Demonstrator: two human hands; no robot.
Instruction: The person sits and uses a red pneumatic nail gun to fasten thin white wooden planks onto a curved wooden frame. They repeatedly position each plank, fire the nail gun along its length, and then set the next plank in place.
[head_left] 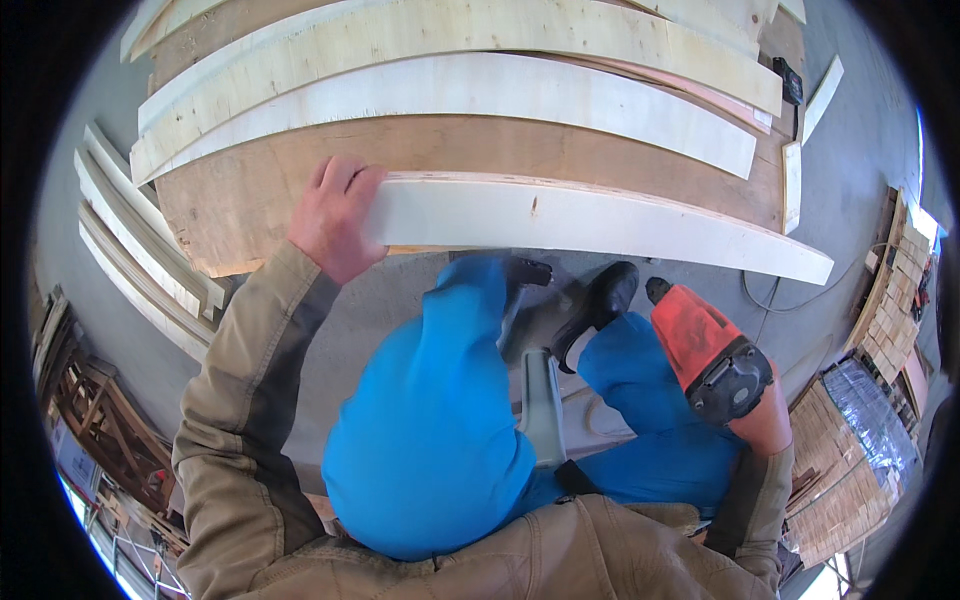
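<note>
My left hand [340, 215] grips the left end of a pale wooden board [590, 222], its fingers curled over the top edge. The board stands on its narrow edge along the near side of a plywood tabletop [230, 215], and its right end reaches past my right knee. In my right hand [766, 425] is a red and black nail gun [700, 345], held above my right leg. Its dark tip points up and left, a short way below the board and apart from it. The tool's body hides most of my right fingers.
Several pale wood strips [460, 90] lie across the tabletop, with a black tape measure [788, 82] at its right edge. More strips [140, 235] are stacked on the left. A thin hose [770, 303] crosses the floor; bundled wood pieces [850, 470] stand at right.
</note>
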